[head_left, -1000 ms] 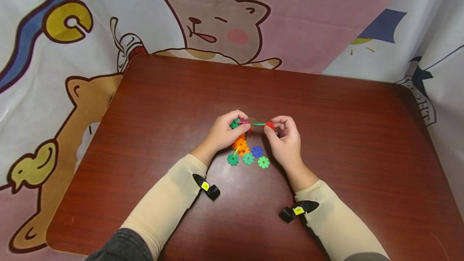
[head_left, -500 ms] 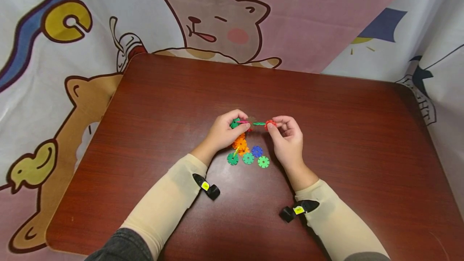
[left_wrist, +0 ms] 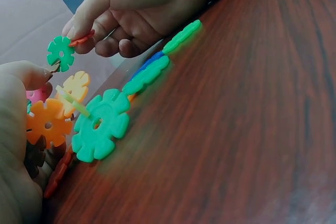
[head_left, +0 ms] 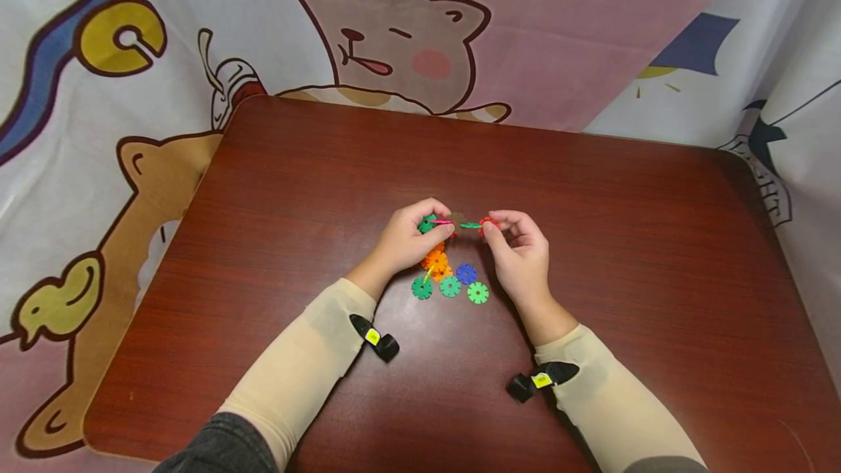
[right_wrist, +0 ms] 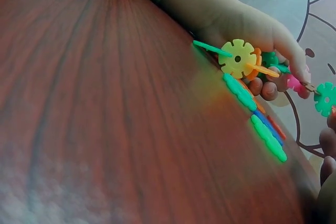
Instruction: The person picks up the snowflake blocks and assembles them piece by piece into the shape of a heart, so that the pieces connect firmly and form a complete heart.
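My left hand [head_left: 406,241] grips a cluster of notched plastic discs, with a pink disc [head_left: 440,222] and a dark green one [head_left: 427,223] at its fingers. Below it, orange discs [head_left: 436,261] hang together with a yellow disc [right_wrist: 236,57] and a green disc [left_wrist: 101,125]. A brown disc [head_left: 457,218] shows past the left thumb and meets a green disc [left_wrist: 61,54] in the left wrist view. Thumb and fingers of my right hand [head_left: 522,258] pinch a red disc [head_left: 489,225], which joins that green disc's other side.
On the brown table [head_left: 624,276], a blue disc [head_left: 466,274], a teal disc [head_left: 450,287] and a light green disc [head_left: 478,293] lie just nearer than the hands. A printed cloth [head_left: 539,35] hangs behind the table.
My right hand has shifted slightly to the right, and the red disc in it has turned a little. The left hand and the discs on the table look the same.
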### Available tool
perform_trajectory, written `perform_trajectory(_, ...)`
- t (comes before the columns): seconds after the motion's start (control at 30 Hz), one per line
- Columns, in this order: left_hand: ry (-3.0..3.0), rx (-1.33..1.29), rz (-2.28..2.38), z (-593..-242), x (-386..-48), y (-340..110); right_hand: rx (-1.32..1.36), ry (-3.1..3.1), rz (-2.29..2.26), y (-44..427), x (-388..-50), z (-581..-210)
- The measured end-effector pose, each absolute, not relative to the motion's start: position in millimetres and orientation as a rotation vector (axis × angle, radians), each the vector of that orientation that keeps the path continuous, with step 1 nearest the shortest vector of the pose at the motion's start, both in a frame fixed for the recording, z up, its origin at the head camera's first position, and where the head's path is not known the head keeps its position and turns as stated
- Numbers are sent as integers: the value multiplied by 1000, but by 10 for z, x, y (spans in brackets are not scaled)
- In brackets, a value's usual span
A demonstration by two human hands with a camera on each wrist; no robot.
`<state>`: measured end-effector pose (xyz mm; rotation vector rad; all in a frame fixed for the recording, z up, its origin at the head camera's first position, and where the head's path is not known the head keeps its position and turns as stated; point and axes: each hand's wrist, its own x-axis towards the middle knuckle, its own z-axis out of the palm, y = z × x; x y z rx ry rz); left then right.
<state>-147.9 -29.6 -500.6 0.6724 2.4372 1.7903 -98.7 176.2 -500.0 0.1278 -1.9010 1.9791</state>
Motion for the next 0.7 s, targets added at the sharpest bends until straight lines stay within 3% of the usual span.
perform_trajectory(0.7, 2474, 712, 1625, -4995, -1485, -330, 66, -2047, 2011, 1814, -973, -5013)
